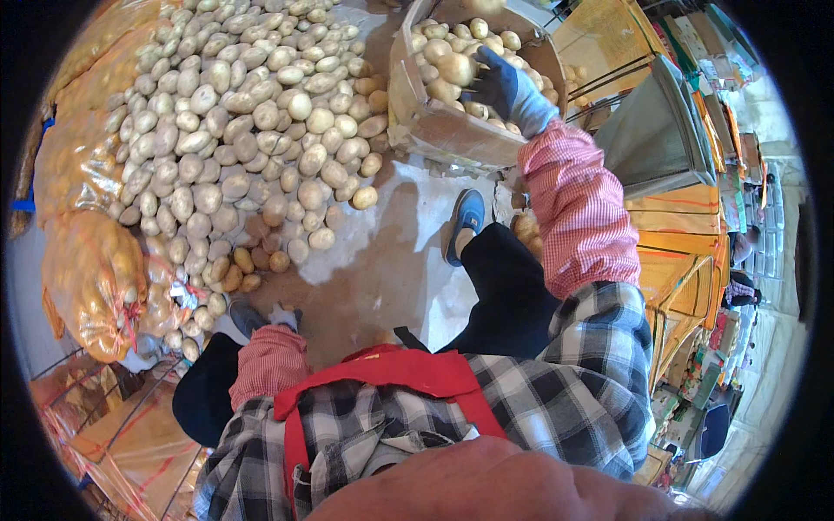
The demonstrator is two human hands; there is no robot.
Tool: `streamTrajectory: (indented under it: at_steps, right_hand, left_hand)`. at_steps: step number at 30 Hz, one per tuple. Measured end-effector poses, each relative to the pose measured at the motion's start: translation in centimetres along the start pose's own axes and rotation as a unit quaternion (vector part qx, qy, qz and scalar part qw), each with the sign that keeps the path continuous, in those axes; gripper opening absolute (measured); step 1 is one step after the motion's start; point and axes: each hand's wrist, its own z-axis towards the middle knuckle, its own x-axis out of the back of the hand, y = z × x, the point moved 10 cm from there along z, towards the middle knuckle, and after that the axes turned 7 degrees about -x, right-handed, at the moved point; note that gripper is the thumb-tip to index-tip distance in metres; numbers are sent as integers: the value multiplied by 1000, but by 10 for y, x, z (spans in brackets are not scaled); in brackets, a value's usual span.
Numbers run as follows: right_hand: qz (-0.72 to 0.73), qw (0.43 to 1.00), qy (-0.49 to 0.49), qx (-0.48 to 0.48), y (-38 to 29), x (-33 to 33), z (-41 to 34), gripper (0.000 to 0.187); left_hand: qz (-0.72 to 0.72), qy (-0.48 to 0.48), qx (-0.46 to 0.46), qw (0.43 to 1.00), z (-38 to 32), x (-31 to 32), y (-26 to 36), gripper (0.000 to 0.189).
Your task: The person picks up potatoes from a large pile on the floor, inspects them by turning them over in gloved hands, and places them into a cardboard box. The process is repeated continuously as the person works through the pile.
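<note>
My right hand, in a blue-grey glove, is over a cardboard box with potatoes inside. Its fingers are spread, and a blurred potato appears just off the fingertips. A second blurred potato shows at the top edge of the view, above the box's far side. Low beside my knee, my left hand is in a greyish glove, mostly hidden past the red checked sleeve; whether it holds anything is unclear. In front of me a large heap of loose potatoes spreads over the floor.
Filled orange mesh sacks line the left side. A wrapped cardboard box stands at lower left. On the right are a grey folded sheet or bag and orange mesh-covered stacks. Concrete floor shows between my feet.
</note>
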Motion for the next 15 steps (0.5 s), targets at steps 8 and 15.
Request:
streamTrajectory:
  at_steps: [8, 15]
  right_hand:
    - [-768, 565, 302, 19, 24, 143, 83, 51]
    - [-688, 668, 280, 56, 28, 109, 61, 34]
  left_hand:
    - [-35, -3, -6, 999, -34, 8, 33, 63]
    - [-401, -248, -3, 882, -67, -4, 124, 37]
